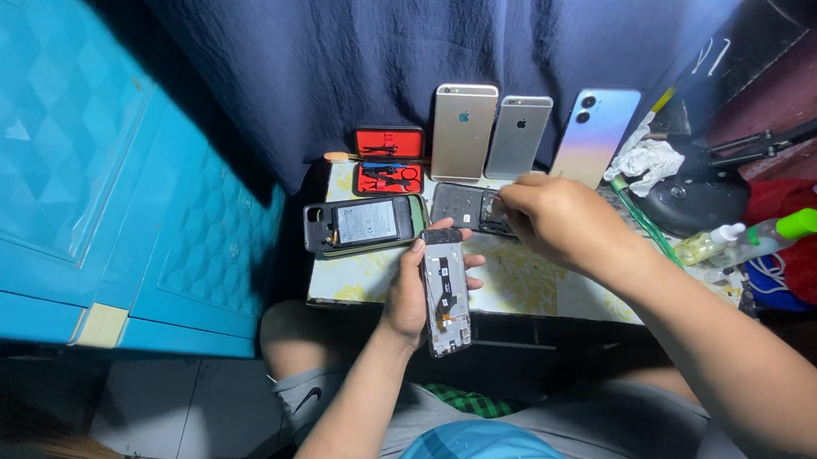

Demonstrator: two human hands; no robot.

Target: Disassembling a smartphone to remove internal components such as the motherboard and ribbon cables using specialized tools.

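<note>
Three finished phones [516, 136] lean against the dark curtain [398, 60] behind the small table [355, 282]; an opened phone [363, 225] lies flat near a red tool case [390, 159]. I see my left hand [413, 295] holding a bare screen assembly [445, 291] upright over the table's near edge, fingers wrapped round its sides, thumb on the left rim. My right hand [559, 218] reaches to a dark back cover [469, 207], fingertips bunched there; what they pinch I cannot tell. Steady grip by the edges seems best, I judge.
</note>
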